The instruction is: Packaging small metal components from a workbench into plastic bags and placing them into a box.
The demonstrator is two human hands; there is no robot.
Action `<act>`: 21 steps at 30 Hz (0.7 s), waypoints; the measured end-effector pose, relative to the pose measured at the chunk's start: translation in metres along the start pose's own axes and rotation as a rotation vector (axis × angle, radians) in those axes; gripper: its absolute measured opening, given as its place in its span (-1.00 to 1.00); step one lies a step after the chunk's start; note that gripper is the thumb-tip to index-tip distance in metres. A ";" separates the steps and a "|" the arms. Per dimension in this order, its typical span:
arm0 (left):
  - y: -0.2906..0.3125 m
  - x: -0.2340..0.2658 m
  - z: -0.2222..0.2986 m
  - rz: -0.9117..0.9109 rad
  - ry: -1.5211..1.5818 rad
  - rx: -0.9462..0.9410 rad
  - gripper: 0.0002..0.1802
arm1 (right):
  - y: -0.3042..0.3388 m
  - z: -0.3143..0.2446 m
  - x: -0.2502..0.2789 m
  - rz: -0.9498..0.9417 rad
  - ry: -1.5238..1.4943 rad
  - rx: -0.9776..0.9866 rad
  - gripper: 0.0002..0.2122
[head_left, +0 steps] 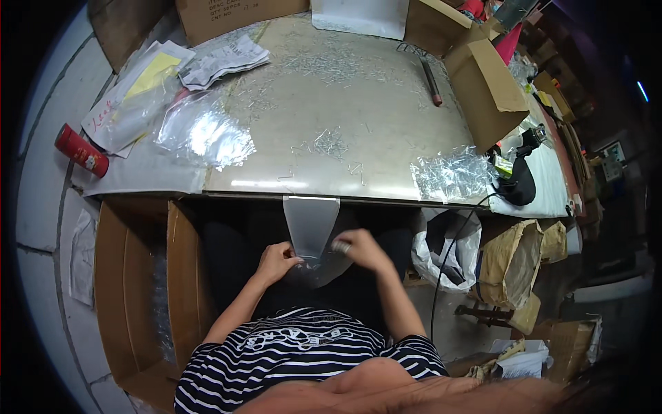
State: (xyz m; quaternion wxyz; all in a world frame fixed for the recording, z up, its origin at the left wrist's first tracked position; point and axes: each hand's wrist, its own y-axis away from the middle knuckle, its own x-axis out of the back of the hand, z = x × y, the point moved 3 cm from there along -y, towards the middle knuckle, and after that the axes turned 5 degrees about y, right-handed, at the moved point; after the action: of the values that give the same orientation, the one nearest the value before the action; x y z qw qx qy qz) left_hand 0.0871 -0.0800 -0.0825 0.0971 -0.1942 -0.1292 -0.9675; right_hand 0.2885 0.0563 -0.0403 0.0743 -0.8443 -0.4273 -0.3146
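A frosted, translucent plastic strip [312,222] hangs from the table's front edge down between my knees, narrowing toward the bottom. At its lower end is a piece of clear plastic film [321,272], sagging over my lap. My left hand [278,261] pinches the film's left side, thumb and fingertips pressed together. To the right of the strip, my right hand [363,250] is raised a little higher, its fingers curled in. Something pale shows at those fingertips, too small to name. On the tabletop just beyond lies a small heap of bent metal wire pieces [331,143].
More wire pieces [317,65] are scattered farther back. Clear plastic bags [207,134] and a red can [81,150] lie at left; another plastic pile [452,174] is at right. An open cardboard box [110,290] stands left of my legs, a white bag [420,259] to the right.
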 end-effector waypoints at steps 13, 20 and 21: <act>-0.026 0.018 0.007 -0.222 0.589 0.117 -0.53 | -0.286 0.145 0.341 0.912 0.644 -0.322 -0.48; -0.020 0.000 -0.007 -0.021 0.763 0.087 -0.63 | -0.319 0.053 0.214 0.420 0.765 -0.158 -0.29; -0.018 0.001 -0.006 0.006 0.712 0.146 -0.62 | -0.309 0.043 0.192 0.387 0.759 -0.157 -0.29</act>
State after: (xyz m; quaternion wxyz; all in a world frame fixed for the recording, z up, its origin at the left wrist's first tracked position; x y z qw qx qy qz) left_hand 0.0798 -0.0649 -0.0917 0.1525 0.1617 -0.1555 -0.9625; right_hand 0.1554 0.3959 -0.0044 0.2192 -0.7365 -0.1781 -0.6146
